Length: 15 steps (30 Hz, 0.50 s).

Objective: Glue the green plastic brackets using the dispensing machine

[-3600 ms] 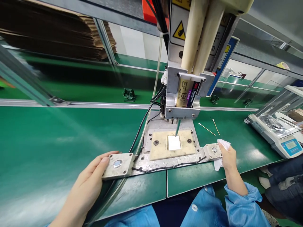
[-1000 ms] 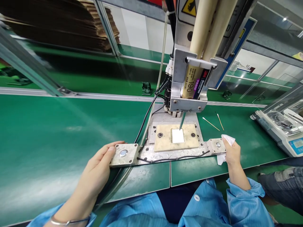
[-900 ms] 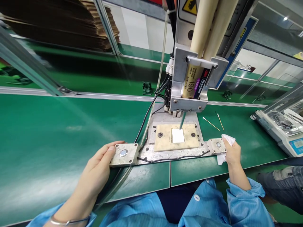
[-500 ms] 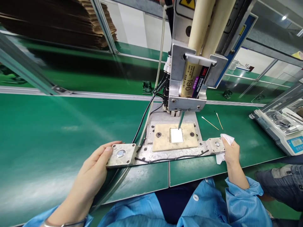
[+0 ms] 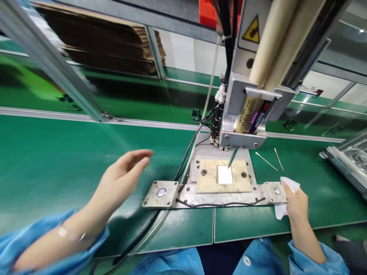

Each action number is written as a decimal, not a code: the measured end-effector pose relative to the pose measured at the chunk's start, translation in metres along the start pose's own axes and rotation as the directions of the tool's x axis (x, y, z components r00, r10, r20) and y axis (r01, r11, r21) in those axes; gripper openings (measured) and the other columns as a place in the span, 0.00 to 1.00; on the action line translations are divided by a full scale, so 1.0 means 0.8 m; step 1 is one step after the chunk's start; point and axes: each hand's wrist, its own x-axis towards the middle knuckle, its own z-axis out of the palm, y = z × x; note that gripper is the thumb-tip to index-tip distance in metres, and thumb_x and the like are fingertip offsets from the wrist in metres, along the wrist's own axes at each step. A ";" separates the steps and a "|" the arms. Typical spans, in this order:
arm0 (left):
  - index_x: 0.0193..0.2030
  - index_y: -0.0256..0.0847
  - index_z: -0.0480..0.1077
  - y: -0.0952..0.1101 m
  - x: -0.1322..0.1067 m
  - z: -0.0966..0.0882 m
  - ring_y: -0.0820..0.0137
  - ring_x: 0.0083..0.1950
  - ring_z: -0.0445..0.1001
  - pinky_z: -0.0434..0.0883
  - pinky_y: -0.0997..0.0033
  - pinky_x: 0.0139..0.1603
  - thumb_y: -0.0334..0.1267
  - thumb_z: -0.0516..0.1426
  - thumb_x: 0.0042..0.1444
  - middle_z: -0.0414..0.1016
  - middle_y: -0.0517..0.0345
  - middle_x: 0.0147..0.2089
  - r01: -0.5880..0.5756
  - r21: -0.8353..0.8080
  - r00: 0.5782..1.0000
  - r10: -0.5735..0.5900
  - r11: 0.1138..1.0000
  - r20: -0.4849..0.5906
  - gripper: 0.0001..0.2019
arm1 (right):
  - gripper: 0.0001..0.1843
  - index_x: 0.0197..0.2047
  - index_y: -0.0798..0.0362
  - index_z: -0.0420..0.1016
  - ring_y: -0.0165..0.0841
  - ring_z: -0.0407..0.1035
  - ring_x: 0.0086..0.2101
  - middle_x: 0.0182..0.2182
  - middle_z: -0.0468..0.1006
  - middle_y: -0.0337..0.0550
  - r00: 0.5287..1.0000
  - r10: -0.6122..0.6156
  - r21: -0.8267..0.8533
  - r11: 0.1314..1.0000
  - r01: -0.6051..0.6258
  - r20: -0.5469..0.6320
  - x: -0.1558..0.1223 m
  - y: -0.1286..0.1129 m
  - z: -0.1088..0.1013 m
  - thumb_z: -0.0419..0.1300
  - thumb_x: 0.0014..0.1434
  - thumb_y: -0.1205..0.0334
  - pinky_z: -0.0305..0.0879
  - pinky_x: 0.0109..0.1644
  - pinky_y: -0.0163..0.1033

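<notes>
My left hand [image 5: 122, 179] hovers over the bench to the left of the left button box [image 5: 156, 199], fingers stretched out, thumb apart, holding nothing. At the right button box [image 5: 272, 196], my right hand [image 5: 298, 206] closes round a crumpled white wipe [image 5: 292, 185], whose ends stick out above and below, and rests against the box's outer end. Between the boxes lies a cream fixture plate [image 5: 208, 185] with a white square piece [image 5: 224, 175] in its recess. The thin dispensing nozzle [image 5: 233, 157] points down at the piece's upper right corner, under a Scotch-Weld cartridge [image 5: 249, 116].
Two cotton swabs [image 5: 266, 161] lie right of the fixture. A scale [image 5: 342, 166] stands at the far right. Black cables and a clear hose [image 5: 197, 143] run down past the left box. Behind the metal frame is a stack of cardboard [image 5: 109, 46].
My left hand has let go of the left button box and moved up and left. The right hand stays at its box with the wipe. The view has shifted.
</notes>
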 end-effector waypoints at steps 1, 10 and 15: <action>0.51 0.42 0.69 0.009 0.027 0.001 0.59 0.55 0.73 0.68 0.58 0.59 0.52 0.53 0.55 0.74 0.52 0.54 -0.033 0.002 0.999 0.033 0.999 0.004 0.22 | 0.31 0.39 0.59 0.81 0.43 0.75 0.35 0.37 0.82 0.51 1.000 0.018 -0.011 1.000 -0.018 -0.006 0.000 0.001 -0.001 0.74 0.35 0.45 0.72 0.34 0.39; 0.61 0.38 0.62 0.046 0.274 0.123 0.56 0.58 0.68 0.70 0.49 0.55 0.44 0.57 0.61 0.60 0.43 0.64 -0.226 0.003 0.974 0.226 0.974 0.030 0.24 | 0.32 0.35 0.56 0.83 0.48 0.75 0.36 0.37 0.82 0.53 0.988 0.151 -0.085 0.985 -0.150 0.012 0.003 0.010 -0.003 0.74 0.30 0.42 0.72 0.28 0.39; 0.60 0.37 0.63 0.057 0.310 0.178 0.54 0.60 0.66 0.66 0.45 0.59 0.43 0.58 0.60 0.62 0.44 0.62 -0.307 -0.076 0.948 0.312 0.949 0.057 0.23 | 0.31 0.34 0.57 0.83 0.46 0.75 0.33 0.32 0.81 0.50 0.993 0.094 -0.006 0.996 -0.093 0.073 -0.002 0.005 0.006 0.73 0.32 0.41 0.72 0.30 0.41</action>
